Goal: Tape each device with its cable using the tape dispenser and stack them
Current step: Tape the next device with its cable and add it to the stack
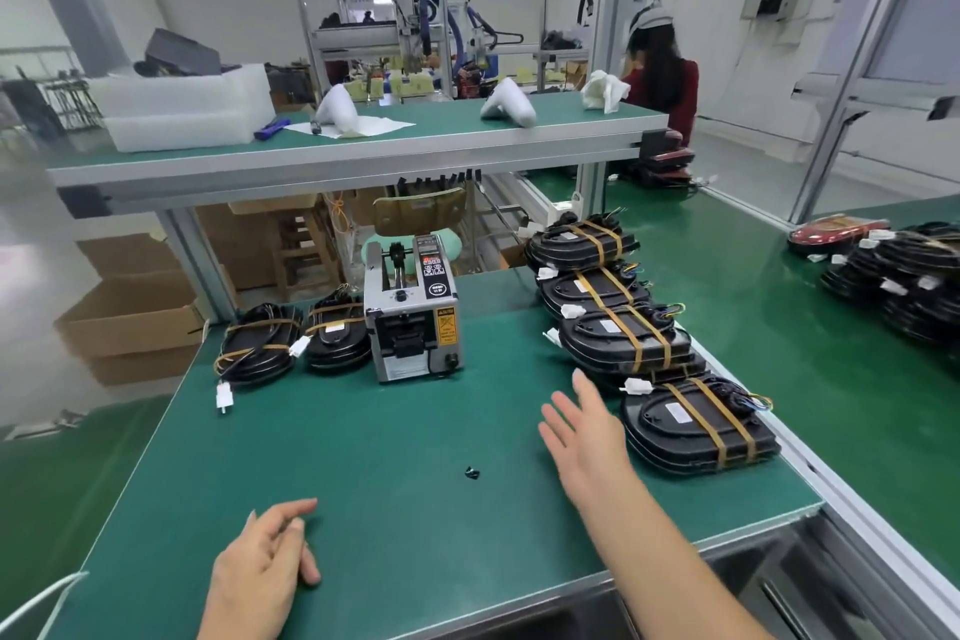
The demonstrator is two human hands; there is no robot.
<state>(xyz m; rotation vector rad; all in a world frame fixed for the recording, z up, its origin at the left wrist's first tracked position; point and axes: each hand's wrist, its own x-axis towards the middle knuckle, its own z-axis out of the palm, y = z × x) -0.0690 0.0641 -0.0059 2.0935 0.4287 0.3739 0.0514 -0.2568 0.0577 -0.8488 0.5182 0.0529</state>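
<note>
Behind the green bench mat [363, 457] centre stands the grey box-shaped tape dispenser [410, 314], outlet facing the person. Right of it, black oval taped devices [696, 424] in a row, long axes crosswise. Left of it, two stacks [260, 346]. Right hand [587, 437] flat, fingers straight, empty; left hand [265, 566] loosely curled, empty.

Open mat [395, 442] between tape dispenser [410, 312] and device stacks [696, 426].

Grey tape dispenser [411, 309] stands upright mid-table; taped black devices stacked left [293, 340] and right [644, 343].
</note>
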